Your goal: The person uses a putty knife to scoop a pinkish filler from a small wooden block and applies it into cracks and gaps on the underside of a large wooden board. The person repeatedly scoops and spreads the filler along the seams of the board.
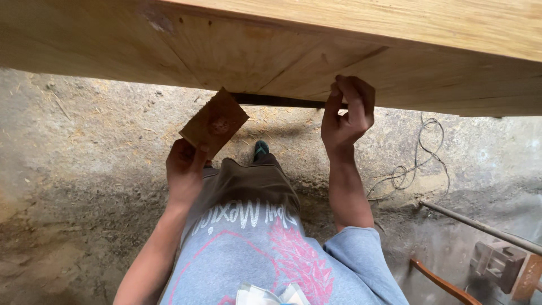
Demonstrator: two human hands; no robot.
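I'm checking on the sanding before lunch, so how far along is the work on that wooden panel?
Done: the wooden panel looks pale and mostly smooth, with sawdust on the floor. In hand: the left hand holds a brown sheet of sandpaper at the panel's lower edge, and the right hand pinches that edge. Left: a rough dark patch near the top left remains. How much of the edge is finished cannot be told.

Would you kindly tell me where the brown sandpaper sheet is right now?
In the head view, the sandpaper sheet is left of centre, pinched by the left hand, its top corner meeting the wooden panel's lower edge.
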